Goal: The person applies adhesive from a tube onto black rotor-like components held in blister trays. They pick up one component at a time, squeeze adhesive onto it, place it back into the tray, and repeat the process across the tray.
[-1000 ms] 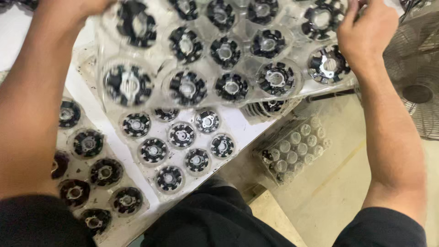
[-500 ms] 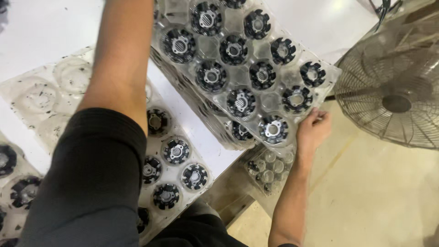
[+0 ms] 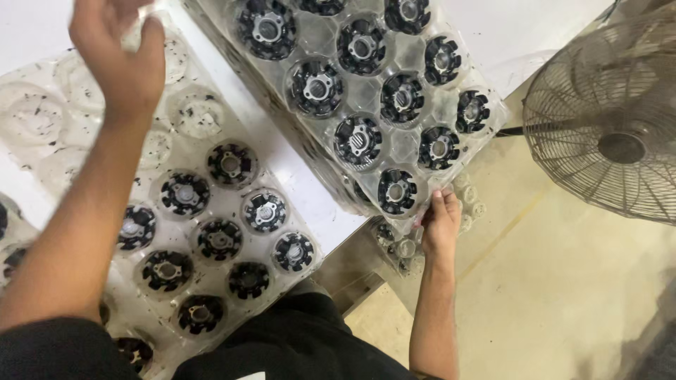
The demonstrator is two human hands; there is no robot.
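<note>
The right hand pinches the near corner of the clear tray of black round parts, thumb on top, fingers curled under. This tray overhangs the white table at right. Left of it lies a second tray. Farther off, the left hand hangs spread, holding nothing. Half a second ago that arm reached farther; the held tray sits closer now.

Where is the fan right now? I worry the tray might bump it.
The fan stands at the right edge of the head view, on the floor beyond the table corner, right of the tray that the right hand grips.
</note>
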